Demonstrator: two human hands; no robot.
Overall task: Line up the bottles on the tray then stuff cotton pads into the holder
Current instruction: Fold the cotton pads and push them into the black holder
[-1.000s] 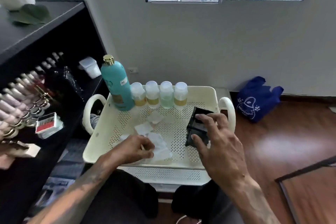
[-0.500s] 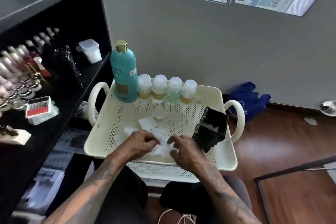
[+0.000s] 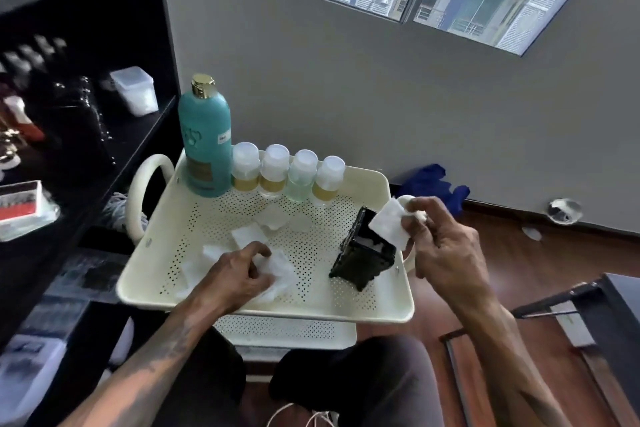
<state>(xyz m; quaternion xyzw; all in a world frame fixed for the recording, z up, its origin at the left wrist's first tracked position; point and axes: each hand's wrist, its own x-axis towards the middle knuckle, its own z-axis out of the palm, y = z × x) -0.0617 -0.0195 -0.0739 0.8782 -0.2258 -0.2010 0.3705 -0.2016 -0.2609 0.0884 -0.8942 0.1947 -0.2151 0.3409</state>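
Note:
A tall teal bottle [image 3: 205, 139] and several small white-capped bottles [image 3: 288, 173] stand in a row along the far edge of the cream perforated tray [image 3: 360, 305]. A black holder [image 3: 363, 262] stands at the tray's right, with white pads inside it. My right hand [image 3: 440, 246] pinches one square cotton pad [image 3: 389, 227] just above the holder's top right. My left hand [image 3: 239, 276] rests on the loose cotton pads [image 3: 247, 236] lying at the tray's front left, fingers closed on one of them.
A black shelf unit [image 3: 86, 156] with small bottles and a clear box stands at the left, close to the tray's left handle. A blue bag [image 3: 429, 184] lies by the wall. A dark table edge [image 3: 609, 315] is at the right over the wooden floor.
My right hand left the pile at the tray's front and rose to the right with one pad, now above the holder. My left hand stayed on the pads.

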